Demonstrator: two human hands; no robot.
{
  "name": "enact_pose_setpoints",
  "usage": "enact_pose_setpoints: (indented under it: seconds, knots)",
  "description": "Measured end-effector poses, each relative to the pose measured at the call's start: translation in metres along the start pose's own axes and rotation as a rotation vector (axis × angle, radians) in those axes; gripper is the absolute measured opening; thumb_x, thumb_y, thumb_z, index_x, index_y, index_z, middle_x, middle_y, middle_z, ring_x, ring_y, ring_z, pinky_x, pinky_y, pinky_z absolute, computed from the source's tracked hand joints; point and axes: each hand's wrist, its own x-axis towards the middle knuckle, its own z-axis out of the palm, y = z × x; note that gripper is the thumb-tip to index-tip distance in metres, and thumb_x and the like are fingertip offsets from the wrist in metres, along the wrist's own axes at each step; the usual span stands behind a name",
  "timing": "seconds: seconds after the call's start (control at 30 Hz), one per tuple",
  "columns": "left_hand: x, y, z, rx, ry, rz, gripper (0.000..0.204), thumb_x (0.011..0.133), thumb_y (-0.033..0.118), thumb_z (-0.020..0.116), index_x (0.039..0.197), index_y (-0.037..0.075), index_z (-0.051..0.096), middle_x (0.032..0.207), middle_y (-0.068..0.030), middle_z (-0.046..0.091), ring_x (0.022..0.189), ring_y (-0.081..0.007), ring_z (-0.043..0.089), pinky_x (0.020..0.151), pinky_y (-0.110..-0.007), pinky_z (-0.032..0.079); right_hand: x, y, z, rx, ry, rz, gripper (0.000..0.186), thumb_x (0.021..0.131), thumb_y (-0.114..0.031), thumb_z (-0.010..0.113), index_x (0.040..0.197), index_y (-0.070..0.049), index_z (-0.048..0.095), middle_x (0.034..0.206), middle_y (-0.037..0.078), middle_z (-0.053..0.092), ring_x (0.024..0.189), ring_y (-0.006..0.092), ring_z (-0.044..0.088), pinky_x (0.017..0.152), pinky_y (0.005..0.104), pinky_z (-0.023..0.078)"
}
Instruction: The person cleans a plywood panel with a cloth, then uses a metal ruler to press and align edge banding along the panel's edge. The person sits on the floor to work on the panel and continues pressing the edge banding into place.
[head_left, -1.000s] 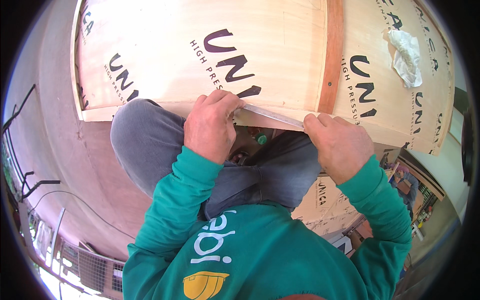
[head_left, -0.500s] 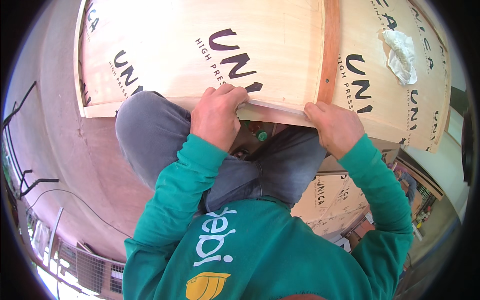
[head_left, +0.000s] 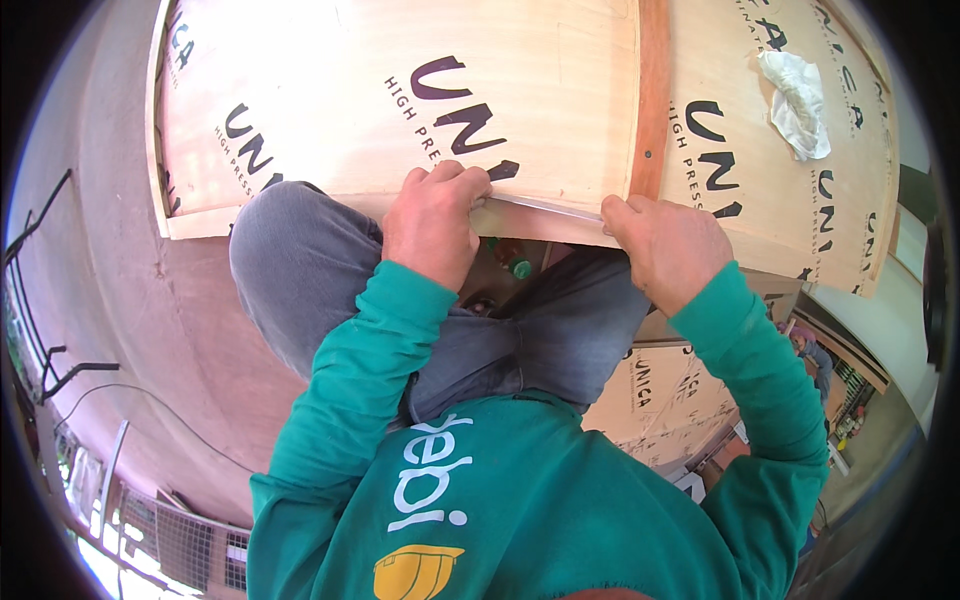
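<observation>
A pale plywood panel (head_left: 300,90) with dark printing lies before me, its near edge above my lap. A thin, light grey strip (head_left: 548,207) runs along that edge between my hands; its exact kind I cannot make out. My left hand (head_left: 432,228) is closed with curled fingers at the strip's left end. At the other end, my right hand (head_left: 675,248) pinches the strip with thumb and forefinger, close to a reddish wooden batten (head_left: 652,100) fixed across the panel. The fingertips of both hands are partly hidden.
A crumpled white cloth or paper (head_left: 797,105) lies on the panel's right part. Below the edge, between my legs, is a bottle with a green cap (head_left: 520,268). More printed board (head_left: 655,400) stands lower right. Another person (head_left: 818,365) is far right. Black bent rods (head_left: 80,367) stick out at left.
Both hands keep their hold at the panel's edge. The right hand has shifted slightly left and up, and the grey strip between the hands shows more plainly.
</observation>
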Motion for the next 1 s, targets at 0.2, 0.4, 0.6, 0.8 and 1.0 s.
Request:
enact_pose_setpoints:
  seconds: [0.2, 0.4, 0.6, 0.8, 1.0]
  knots:
    - [0.002, 0.001, 0.000, 0.015, -0.044, -0.030, 0.025, 0.088, -0.009, 0.065, 0.102, 0.007, 0.076, 0.099, -0.0122, 0.071, 0.092, -0.0383, 0.066, 0.080, -0.049, 0.055, 0.004, 0.011, 0.005, 0.021, 0.061, -0.035, 0.008, 0.099, -0.014, 0.061, 0.106, -0.009, 0.060, 0.089, 0.012, 0.070, 0.081, 0.0352, 0.075, 0.066, 0.0509, 0.059]
    - [-0.014, 0.012, -0.011, -0.042, 0.112, 0.077, 0.032, 0.084, -0.011, 0.071, 0.108, 0.009, 0.079, 0.104, -0.0085, 0.073, 0.095, -0.0344, 0.067, 0.082, -0.044, 0.058, -0.021, -0.013, -0.019, -0.073, 0.101, 0.023, 0.007, 0.096, -0.011, 0.064, 0.103, -0.011, 0.061, 0.092, 0.008, 0.065, 0.085, 0.0295, 0.071, 0.070, 0.0442, 0.060]
    - [-0.016, 0.014, -0.014, -0.022, 0.111, 0.065, 0.033, 0.083, -0.012, 0.074, 0.108, 0.008, 0.081, 0.106, -0.0084, 0.076, 0.096, -0.0325, 0.068, 0.084, -0.042, 0.059, -0.030, -0.027, -0.012, -0.074, 0.128, 0.072, 0.011, 0.093, -0.013, 0.068, 0.101, -0.012, 0.061, 0.088, 0.005, 0.059, 0.082, 0.0250, 0.068, 0.069, 0.0404, 0.059]
    - [-0.012, 0.014, -0.013, -0.047, 0.134, 0.037, 0.031, 0.084, -0.013, 0.072, 0.108, 0.005, 0.080, 0.108, -0.0117, 0.078, 0.096, -0.0338, 0.070, 0.085, -0.041, 0.059, -0.025, -0.025, -0.014, -0.030, 0.099, 0.064, 0.011, 0.093, -0.013, 0.069, 0.100, -0.012, 0.060, 0.088, 0.006, 0.060, 0.081, 0.0253, 0.068, 0.068, 0.0409, 0.059]
    - [-0.011, 0.014, -0.012, -0.083, 0.042, -0.025, 0.031, 0.085, -0.014, 0.071, 0.108, 0.004, 0.079, 0.108, -0.0127, 0.079, 0.097, -0.0354, 0.071, 0.086, -0.042, 0.059, -0.021, -0.021, -0.018, 0.019, 0.059, 0.033, 0.012, 0.091, -0.011, 0.068, 0.100, -0.011, 0.060, 0.088, 0.007, 0.060, 0.081, 0.0266, 0.068, 0.067, 0.0414, 0.058]
